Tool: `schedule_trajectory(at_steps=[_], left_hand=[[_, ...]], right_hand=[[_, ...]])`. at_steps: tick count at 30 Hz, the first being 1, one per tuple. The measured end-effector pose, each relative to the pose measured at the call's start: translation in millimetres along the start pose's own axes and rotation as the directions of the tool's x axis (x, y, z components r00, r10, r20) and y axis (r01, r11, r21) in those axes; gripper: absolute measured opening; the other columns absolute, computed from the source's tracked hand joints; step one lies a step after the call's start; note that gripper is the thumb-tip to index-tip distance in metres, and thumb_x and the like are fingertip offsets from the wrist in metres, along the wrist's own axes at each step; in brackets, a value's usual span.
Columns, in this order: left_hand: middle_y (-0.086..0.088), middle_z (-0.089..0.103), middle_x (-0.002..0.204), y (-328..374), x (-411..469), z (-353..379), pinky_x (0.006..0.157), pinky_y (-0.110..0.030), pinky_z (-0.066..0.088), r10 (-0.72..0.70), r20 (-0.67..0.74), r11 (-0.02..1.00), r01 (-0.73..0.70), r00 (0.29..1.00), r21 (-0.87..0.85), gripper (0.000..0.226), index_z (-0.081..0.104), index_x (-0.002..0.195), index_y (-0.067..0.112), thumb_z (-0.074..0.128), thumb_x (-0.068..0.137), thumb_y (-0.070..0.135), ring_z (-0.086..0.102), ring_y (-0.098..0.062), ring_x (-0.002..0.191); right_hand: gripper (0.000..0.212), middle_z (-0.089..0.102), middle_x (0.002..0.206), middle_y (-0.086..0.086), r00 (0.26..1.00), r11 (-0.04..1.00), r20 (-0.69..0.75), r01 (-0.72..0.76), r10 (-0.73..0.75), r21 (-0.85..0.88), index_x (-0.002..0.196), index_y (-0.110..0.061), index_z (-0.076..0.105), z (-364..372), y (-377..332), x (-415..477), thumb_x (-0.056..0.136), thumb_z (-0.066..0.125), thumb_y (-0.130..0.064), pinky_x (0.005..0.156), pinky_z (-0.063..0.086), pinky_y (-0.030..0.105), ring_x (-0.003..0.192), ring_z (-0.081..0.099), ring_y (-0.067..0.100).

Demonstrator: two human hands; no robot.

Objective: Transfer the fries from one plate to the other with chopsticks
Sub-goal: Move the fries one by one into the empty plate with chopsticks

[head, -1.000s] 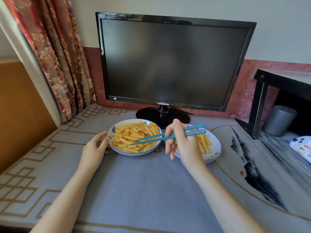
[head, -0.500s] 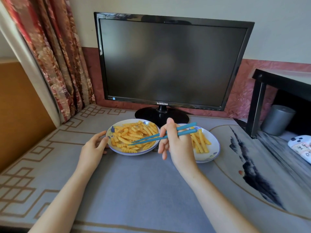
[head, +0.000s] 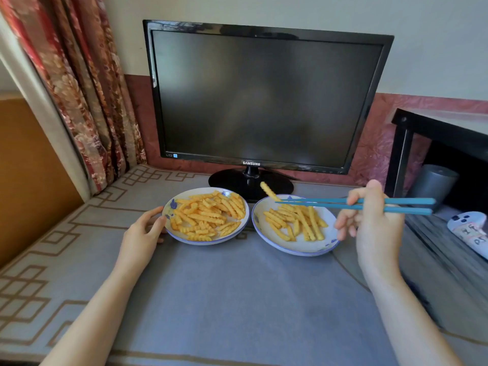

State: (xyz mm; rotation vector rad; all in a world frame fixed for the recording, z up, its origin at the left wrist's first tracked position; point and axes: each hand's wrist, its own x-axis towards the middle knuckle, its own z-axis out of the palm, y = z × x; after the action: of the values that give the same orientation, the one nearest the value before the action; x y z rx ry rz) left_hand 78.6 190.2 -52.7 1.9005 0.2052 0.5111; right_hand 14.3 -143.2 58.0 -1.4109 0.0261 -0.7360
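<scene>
Pinching chopsticks (head: pixel 330 203) that held one fry (head: pixel 269 191) above the part-filled plate (head: pixel 298 248), right fingers (head: pixel 343 226) seemed under halfway done; relaxed left fingers (head: pixel 156 223) touched the fuller plate's (head: pixel 184 239) rim.

Home room, floral curtain (head: pixel 79 88), monitor (head: pixel 264 96)
</scene>
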Motion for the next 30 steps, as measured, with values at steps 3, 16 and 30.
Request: schedule_trajectory(at_steps=[3,16,30], left_hand=[[-0.006,0.069,0.097,-0.9,0.7,0.3,0.053,-0.005,0.048,0.003,0.002,1.000,-0.003,1.000,0.007,0.028,0.059,0.123,0.016,0.049,0.097,0.017,0.062,-0.005,0.076],[-0.003,0.068,0.095,0.6,-0.3,-0.4,0.054,-0.005,0.047,-0.011,-0.001,1.000,0.011,1.000,0.016,0.029,0.059,0.124,0.018,0.049,0.097,0.020,0.062,-0.012,0.070],[-0.007,0.069,0.100,4.5,-2.4,-0.4,0.052,-0.002,0.045,-0.007,-0.003,1.000,0.007,1.000,0.022,0.030,0.058,0.125,0.016,0.048,0.097,0.018,0.060,-0.009,0.072]], right_hand=[[0.041,0.047,0.037,0.008,0.999,0.998,-0.053,0.011,-0.014,-0.057,0.068,-0.007,0.046,-18.9,6.0,5.8,0.103,0.033,-0.025,0.032,0.027,0.013,0.027,0.041,0.016],[0.041,0.050,0.042,0.010,0.999,0.985,-0.034,0.031,-0.038,-0.172,0.068,-0.010,0.049,-34.4,17.4,-2.1,0.102,0.034,-0.026,0.034,0.029,0.014,0.031,0.042,0.016],[0.044,0.047,0.039,0.012,0.964,1.000,0.264,-0.010,0.015,-0.019,0.067,-0.008,0.050,25.8,8.4,-12.1,0.103,0.033,-0.026,0.034,0.029,0.017,0.029,0.037,0.020]])
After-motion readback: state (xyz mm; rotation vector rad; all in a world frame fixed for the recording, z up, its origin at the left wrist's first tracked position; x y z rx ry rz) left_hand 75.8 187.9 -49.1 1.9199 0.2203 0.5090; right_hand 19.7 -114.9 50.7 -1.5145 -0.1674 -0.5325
